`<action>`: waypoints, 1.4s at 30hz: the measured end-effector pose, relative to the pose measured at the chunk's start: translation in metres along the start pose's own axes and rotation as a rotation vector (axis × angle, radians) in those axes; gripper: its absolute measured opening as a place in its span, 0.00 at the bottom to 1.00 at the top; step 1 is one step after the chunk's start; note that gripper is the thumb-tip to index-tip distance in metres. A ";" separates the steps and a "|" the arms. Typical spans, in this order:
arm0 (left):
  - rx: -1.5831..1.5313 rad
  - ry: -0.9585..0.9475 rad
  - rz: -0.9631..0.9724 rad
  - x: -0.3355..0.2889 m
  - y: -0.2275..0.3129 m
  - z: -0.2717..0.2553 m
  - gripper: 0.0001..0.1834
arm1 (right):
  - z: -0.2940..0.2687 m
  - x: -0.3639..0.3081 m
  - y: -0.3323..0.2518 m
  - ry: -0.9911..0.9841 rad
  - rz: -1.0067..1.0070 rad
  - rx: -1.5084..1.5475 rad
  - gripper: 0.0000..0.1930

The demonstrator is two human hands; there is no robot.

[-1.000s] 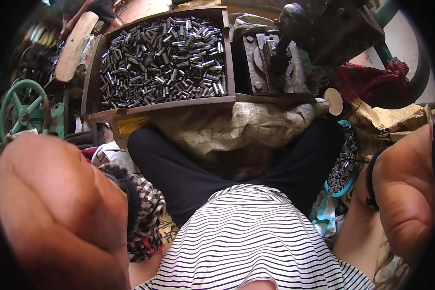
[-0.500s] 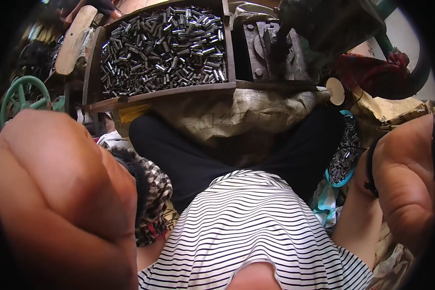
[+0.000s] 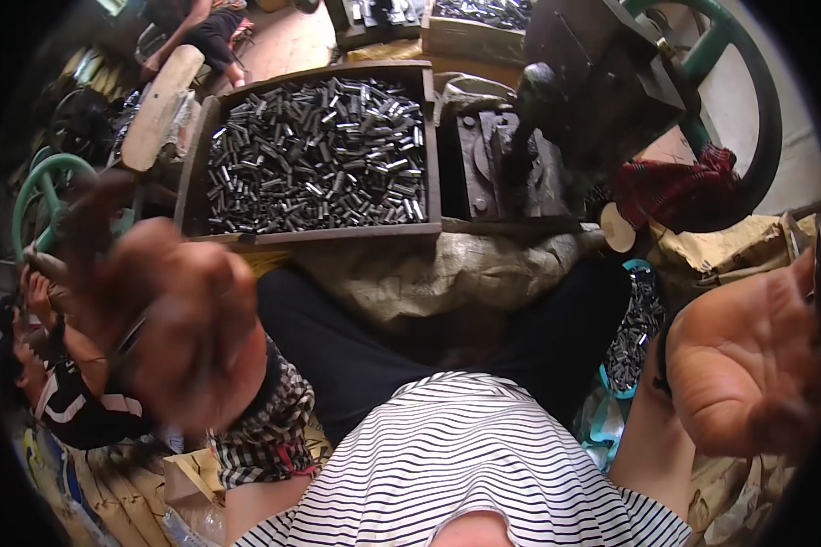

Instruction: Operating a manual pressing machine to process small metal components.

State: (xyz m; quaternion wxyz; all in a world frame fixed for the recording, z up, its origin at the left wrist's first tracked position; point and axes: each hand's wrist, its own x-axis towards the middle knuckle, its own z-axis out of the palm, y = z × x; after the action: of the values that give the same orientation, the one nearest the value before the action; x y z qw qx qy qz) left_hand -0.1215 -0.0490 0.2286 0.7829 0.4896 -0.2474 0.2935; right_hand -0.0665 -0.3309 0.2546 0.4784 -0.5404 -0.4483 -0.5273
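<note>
My left hand (image 3: 187, 319) is raised close in front of the left side of the head view, smeared by motion. Its fingers look bent, and whether they hold anything cannot be made out. On the right, my right hand (image 3: 743, 360) is raised with the palm showing, apparently holding nothing. Its thumb stands apart, and its fingertips run out of view beside a dark strip at the rim. A checkered sleeve cover (image 3: 269, 415) wraps my left arm. Beyond my hands lies a wooden tray (image 3: 315, 239) full of small shiny metal tubes (image 3: 319, 155).
A dark machine (image 3: 602, 91) with a large green handwheel (image 3: 764, 100) stands at the right, a red cloth (image 3: 680, 191) hanging on it. Below it is a turquoise basket (image 3: 618, 387) of metal pieces. Another person (image 3: 77, 392) is at the left, and one sits farther back (image 3: 214, 36).
The scene has shifted downward in view, showing more of the far floor. My left hand has moved off the lower left, uncovering a person there. My right palm now faces more into view.
</note>
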 end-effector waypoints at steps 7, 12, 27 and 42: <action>0.305 0.729 -0.453 -0.106 0.009 -0.121 0.07 | -0.001 -0.103 0.008 -0.366 0.643 0.089 0.10; 0.492 0.880 -0.650 -0.158 -0.006 -0.149 0.05 | 0.029 -0.179 0.029 -0.618 0.978 0.019 0.10; 1.368 -0.570 -0.679 -0.065 -0.222 -0.147 0.13 | 0.178 -0.265 0.133 -1.260 0.240 -0.286 0.03; 1.458 -0.659 -0.840 -0.057 -0.230 -0.143 0.17 | 0.161 -0.247 0.132 -1.026 0.624 -0.098 0.08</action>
State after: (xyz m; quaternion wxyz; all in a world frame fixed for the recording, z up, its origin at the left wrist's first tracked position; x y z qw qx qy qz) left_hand 0.0142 -0.0114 -0.0101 0.2107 0.9735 -0.0124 -0.0877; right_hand 0.0761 -0.1852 0.0038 0.3077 -0.8534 -0.4173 -0.0541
